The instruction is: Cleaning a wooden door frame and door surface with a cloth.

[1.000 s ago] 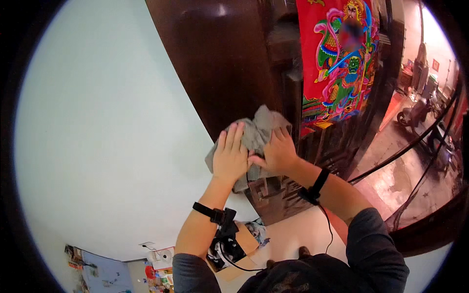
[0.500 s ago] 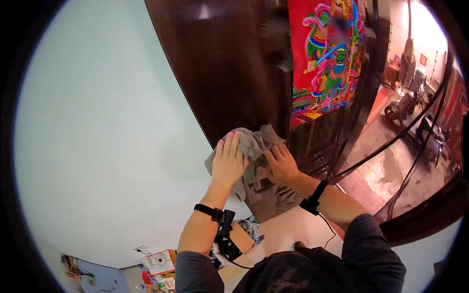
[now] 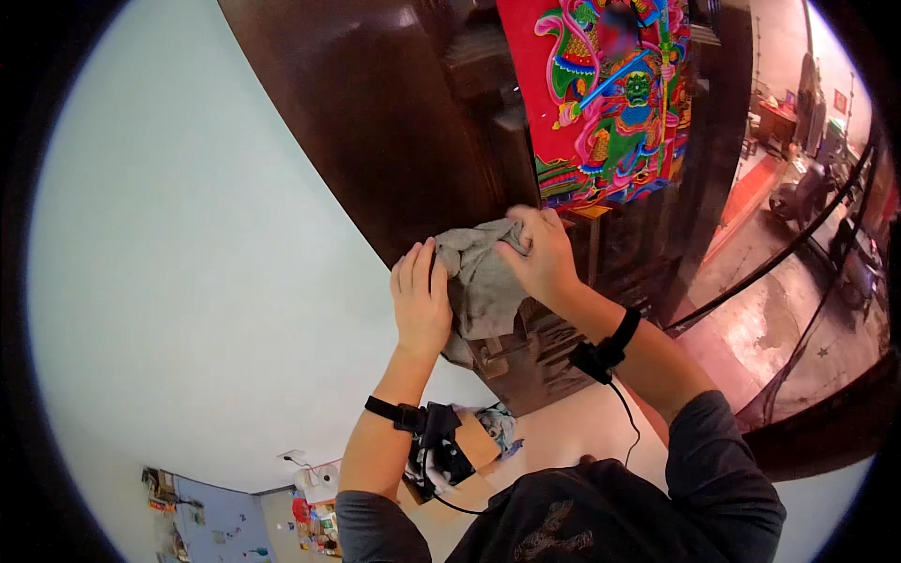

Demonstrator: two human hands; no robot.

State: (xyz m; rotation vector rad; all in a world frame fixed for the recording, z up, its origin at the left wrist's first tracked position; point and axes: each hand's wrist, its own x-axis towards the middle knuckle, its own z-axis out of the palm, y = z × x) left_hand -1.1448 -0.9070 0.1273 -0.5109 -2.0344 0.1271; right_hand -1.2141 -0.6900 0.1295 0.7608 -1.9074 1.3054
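A crumpled grey cloth (image 3: 488, 286) lies against the dark brown wooden door (image 3: 375, 122), near the door's left edge. My right hand (image 3: 546, 258) has its fingers curled on the cloth's upper right corner, gripping it just below the colourful poster (image 3: 610, 113). At the cloth's left side, my left hand (image 3: 420, 300) rests with its fingers stretched upward along the door's edge. Its palm touches the cloth, and part of the cloth hangs below it. Both wrists wear black straps with small devices and cables.
A pale wall (image 3: 206, 263) runs along the left. Below stands an open cardboard box (image 3: 477, 441) with clothes and fabric in it. Black cables (image 3: 751, 281) cross the right side, before a room with a parked scooter (image 3: 802, 197). Small goods sit at the lower left.
My right hand has moved up and closed on the cloth's corner. My left hand has slid off the cloth's face to its left edge. The cloth now hangs more spread out.
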